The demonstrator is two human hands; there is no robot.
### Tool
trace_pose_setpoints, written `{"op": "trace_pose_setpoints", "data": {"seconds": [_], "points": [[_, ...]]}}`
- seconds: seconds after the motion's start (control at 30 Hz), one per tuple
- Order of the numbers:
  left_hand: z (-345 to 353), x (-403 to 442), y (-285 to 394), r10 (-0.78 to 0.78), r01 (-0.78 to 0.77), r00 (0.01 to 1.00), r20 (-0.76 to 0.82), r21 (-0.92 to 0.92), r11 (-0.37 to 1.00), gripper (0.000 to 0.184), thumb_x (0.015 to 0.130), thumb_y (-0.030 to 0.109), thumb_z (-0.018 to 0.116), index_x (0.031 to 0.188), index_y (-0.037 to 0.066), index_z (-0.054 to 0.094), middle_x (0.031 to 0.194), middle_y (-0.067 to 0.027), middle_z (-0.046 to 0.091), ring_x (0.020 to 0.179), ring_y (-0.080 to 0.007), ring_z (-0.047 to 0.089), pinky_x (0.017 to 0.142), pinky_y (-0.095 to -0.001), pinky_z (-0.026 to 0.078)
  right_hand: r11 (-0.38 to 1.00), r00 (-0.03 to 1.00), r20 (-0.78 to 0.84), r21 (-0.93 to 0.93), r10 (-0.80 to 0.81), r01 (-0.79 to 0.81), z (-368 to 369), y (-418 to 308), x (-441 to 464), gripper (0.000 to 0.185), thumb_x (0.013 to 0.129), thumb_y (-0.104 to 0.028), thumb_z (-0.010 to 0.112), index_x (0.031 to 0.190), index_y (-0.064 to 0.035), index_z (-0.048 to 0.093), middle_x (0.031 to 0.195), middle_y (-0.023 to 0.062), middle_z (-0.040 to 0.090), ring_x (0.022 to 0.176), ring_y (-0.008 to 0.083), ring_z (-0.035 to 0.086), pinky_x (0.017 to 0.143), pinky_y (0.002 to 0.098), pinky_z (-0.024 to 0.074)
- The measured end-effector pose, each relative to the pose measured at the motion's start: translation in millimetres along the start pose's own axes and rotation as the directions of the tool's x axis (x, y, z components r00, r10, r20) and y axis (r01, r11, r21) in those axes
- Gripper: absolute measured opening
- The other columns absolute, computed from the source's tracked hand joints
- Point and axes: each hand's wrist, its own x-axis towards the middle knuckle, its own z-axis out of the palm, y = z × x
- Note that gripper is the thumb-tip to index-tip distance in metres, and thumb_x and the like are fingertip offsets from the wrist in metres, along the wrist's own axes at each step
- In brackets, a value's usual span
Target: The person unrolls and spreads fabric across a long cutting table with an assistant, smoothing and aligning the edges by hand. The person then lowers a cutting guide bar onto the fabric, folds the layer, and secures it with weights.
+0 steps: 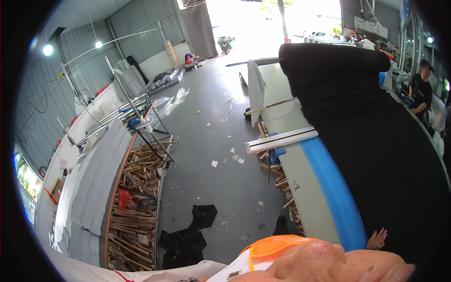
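My right hand [378, 238] lies flat on the black fabric [376, 150], close to its left edge, with the fingers spread and nothing in them. A checkered cuff shows at its wrist. The fabric runs down the long table from a thick black roll [336, 60] at the far end. Beside the hand, a strip of blue material [329, 188] shows along the fabric's left edge. My left hand is out of view; only a bit of checkered sleeve shows at the bottom edge.
A white metal rail [282, 139] lies across the table [314, 197]. On the left, a workbench [101, 174] has many wooden sticks [134, 225] stored beneath. Black cloth scraps [185, 239] and paper bits litter the aisle floor. Another person [419, 91] is at the right.
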Motion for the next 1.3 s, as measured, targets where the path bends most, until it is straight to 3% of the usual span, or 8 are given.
{"op": "trace_pose_setpoints", "data": {"seconds": [0.23,0.57,0.9,1.2,1.3], "points": [[9.1,61.1,10.1,0.091,-0.112,0.974,-0.207,-0.089,0.990,0.034,0.100,0.032,0.054,0.093,0.003,0.069,0.099,-0.0085,0.071,0.075,-0.0160,0.067,0.069,-0.0263,0.049,1.000,1.000,0.013,0.001,0.029,-0.029,-14.1,-6.1,-6.0,0.059,0.106,-0.052,0.019,0.158,-0.0228,0.023,0.164,0.0026,0.022,0.149,0.0220,0.024,0.113,0.0445,0.0300],[3.8,59.5,-1.1,0.090,-0.125,0.956,-0.280,-0.110,0.986,0.034,0.100,0.032,0.053,0.091,0.003,0.069,0.099,-0.0086,0.071,0.075,-0.0161,0.066,0.069,-0.0262,0.049,0.998,0.999,0.033,-0.058,0.021,-0.019,-49.7,-19.6,-12.6,0.058,0.106,-0.053,0.022,0.157,-0.0253,0.026,0.163,0.0010,0.024,0.148,0.0201,0.026,0.111,0.0470,0.0331],[-0.2,28.5,-8.5,0.063,-0.117,0.929,-0.364,-0.128,0.985,0.034,0.100,0.032,0.053,0.090,0.003,0.069,0.100,-0.0088,0.070,0.076,-0.0161,0.066,0.070,-0.0260,0.049,0.983,0.997,-0.070,-0.181,-0.045,0.032,10.6,17.0,8.8,0.059,0.104,-0.058,0.021,0.156,-0.0302,0.027,0.161,-0.0006,0.028,0.146,0.0202,0.030,0.109,0.0517,0.0354],[2.9,8.6,-13.9,0.035,-0.104,0.911,-0.411,-0.148,0.983,0.035,0.100,0.031,0.053,0.089,0.003,0.069,0.100,-0.0089,0.070,0.076,-0.0162,0.066,0.070,-0.0258,0.049,0.991,0.988,-0.149,-0.130,-0.043,0.024,16.8,18.9,14.0,0.060,0.103,-0.060,0.021,0.155,-0.0303,0.029,0.159,-0.0027,0.032,0.146,0.0195,0.031,0.110,0.0525,0.0339],[3.5,5.8,-15.8,0.028,-0.105,0.905,-0.425,-0.158,0.982,0.035,0.100,0.031,0.053,0.088,0.003,0.068,0.100,-0.0089,0.070,0.076,-0.0162,0.066,0.070,-0.0258,0.049,0.994,0.997,-0.073,-0.106,-0.038,0.031,9.1,19.3,12.2,0.061,0.103,-0.061,0.021,0.156,-0.0308,0.027,0.161,-0.0019,0.028,0.147,0.0201,0.028,0.110,0.0541,0.0315]]}}
